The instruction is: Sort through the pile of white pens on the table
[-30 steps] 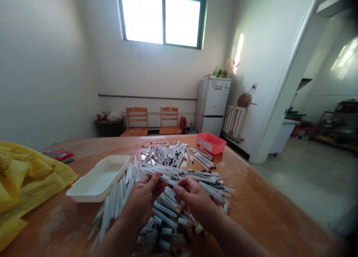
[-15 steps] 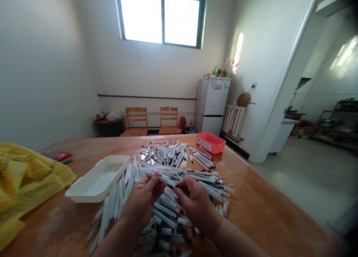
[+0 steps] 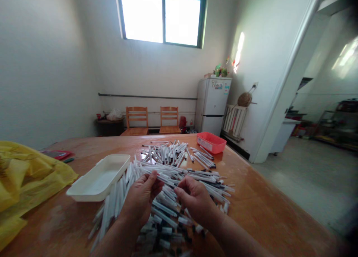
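Note:
My left hand is closed, thumb and fingers pinching a thin white pen that points right towards my other hand. Close to the pen's dark end, my right hand is closed too, its thumb and forefinger pressed together; what they hold is too small to make out. Around and beneath both hands spreads a large pile of white pens, many with black ends. Clear and black caps lie nearer me, below the hands.
An open white tray stands left of the pile, beside a yellow plastic bag. A red basket is at the back right of the wooden table. Two chairs stand beyond the far edge.
My left hand has shifted slightly left with the pen. The view has moved a little; otherwise the hands keep nearly the same pose.

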A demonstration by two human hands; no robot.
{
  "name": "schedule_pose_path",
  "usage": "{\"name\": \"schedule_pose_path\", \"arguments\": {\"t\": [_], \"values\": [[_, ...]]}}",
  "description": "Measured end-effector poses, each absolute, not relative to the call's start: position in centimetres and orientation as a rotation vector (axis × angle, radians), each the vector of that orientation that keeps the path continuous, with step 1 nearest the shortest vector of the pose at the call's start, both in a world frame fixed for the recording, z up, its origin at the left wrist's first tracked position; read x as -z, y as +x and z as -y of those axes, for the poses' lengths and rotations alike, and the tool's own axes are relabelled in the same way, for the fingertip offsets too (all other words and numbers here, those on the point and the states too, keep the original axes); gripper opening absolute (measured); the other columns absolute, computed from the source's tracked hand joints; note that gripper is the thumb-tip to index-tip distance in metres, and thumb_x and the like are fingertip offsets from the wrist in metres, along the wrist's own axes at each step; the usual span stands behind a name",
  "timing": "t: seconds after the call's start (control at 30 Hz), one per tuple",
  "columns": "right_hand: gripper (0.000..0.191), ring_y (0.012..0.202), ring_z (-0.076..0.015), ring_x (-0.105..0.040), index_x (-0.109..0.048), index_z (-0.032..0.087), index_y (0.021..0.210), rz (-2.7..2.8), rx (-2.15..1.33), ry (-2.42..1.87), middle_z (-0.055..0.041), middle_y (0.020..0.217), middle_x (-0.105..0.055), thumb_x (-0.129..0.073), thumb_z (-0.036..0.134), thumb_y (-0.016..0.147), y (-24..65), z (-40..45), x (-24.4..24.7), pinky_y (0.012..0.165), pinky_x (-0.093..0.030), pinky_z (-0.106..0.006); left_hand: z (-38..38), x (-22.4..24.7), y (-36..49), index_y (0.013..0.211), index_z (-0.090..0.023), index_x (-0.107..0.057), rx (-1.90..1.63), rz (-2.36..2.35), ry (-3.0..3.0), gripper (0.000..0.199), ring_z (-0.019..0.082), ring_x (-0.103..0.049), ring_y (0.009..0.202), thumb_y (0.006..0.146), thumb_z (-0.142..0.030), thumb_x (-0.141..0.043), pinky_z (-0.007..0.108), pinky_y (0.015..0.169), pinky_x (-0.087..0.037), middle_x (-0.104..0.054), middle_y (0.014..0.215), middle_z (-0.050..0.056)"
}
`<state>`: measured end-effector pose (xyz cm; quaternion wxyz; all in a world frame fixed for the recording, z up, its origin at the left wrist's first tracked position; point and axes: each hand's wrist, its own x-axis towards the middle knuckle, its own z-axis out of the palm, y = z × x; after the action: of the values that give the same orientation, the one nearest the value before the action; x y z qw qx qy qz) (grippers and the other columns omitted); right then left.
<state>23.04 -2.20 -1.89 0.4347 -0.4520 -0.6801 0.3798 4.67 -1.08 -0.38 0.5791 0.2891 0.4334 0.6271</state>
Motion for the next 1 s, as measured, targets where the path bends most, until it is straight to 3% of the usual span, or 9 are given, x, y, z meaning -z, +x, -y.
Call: {"name": "schedule_pose_path", "arguments": {"t": [0.13,0.23,0.4,0.57,0.83,1.0], "values": [[0.006,0.056,-0.0111,-0.052,-0.056,0.019,0.076,1.697,-0.838,-1.209,0.0044,0.062,-0.054,-0.057,0.019,0.082,23.4,1.5,2.2,0.053,-0.036,-0.021,0.8,0.2,4.3,0.085,-0.016,-0.064,-1.501,-1.032,0.677,0.013,0.012,-0.067,0.069,0.083,-0.024,-0.073,0.022,0.065,-0.056,-0.068,0.077,0.003],[0.009,0.056,-0.0112,-0.051,-0.055,0.019,0.075,1.649,-0.853,-1.261,0.0051,0.061,-0.051,-0.052,0.011,0.075,23.4,1.1,2.5,0.053,-0.037,-0.021,0.8,0.2,4.2,0.085,-0.016,-0.063,-1.514,-1.053,0.691,0.012,0.012,-0.067,0.069,0.083,-0.024,-0.072,0.022,0.066,-0.056,-0.068,0.077,0.003],[0.012,0.054,-0.0126,-0.053,-0.061,0.019,0.090,1.643,-1.060,-1.190,0.0036,0.066,-0.056,-0.052,0.025,0.086,22.9,1.5,2.5,0.051,-0.039,-0.022,1.0,0.5,4.8,0.084,-0.016,-0.063,-1.470,-1.071,0.728,0.016,0.012,-0.068,0.071,0.082,-0.028,-0.073,0.023,0.067,-0.055,-0.070,0.079,0.003],[0.017,0.065,-0.0138,-0.054,-0.066,0.017,0.081,1.796,-0.803,-1.207,0.0011,0.068,-0.059,-0.055,0.027,0.089,23.4,1.5,2.0,0.062,-0.039,-0.024,1.0,0.1,4.4,0.086,-0.016,-0.064,-1.482,-1.053,0.700,0.019,0.013,-0.068,0.071,0.078,-0.028,-0.076,0.023,0.067,-0.054,-0.069,0.080,0.002],[0.015,0.071,-0.0155,-0.058,-0.064,0.018,0.077,1.946,-0.472,-1.357,-0.0023,0.074,-0.066,-0.054,0.021,0.088,25.0,0.5,2.3,0.066,-0.037,-0.024,-0.4,-1.0,0.3,0.094,-0.022,-0.067,-1.906,-1.333,0.672,0.021,0.009,-0.062,0.067,0.081,-0.038,-0.068,0.020,0.055,-0.043,-0.069,0.092,-0.002],[0.016,0.077,-0.0190,-0.063,-0.071,0.018,0.093,1.960,-0.452,-1.441,-0.0060,0.083,-0.071,-0.057,0.024,0.087,25.3,0.2,2.9,0.071,-0.040,-0.026,-0.3,-0.4,-0.3,0.104,-0.023,-0.069,-1.855,-1.755,1.287,0.031,0.018,-0.064,0.080,0.088,-0.048,-0.059,0.029,0.070,-0.048,-0.071,0.091,0.002]]}}
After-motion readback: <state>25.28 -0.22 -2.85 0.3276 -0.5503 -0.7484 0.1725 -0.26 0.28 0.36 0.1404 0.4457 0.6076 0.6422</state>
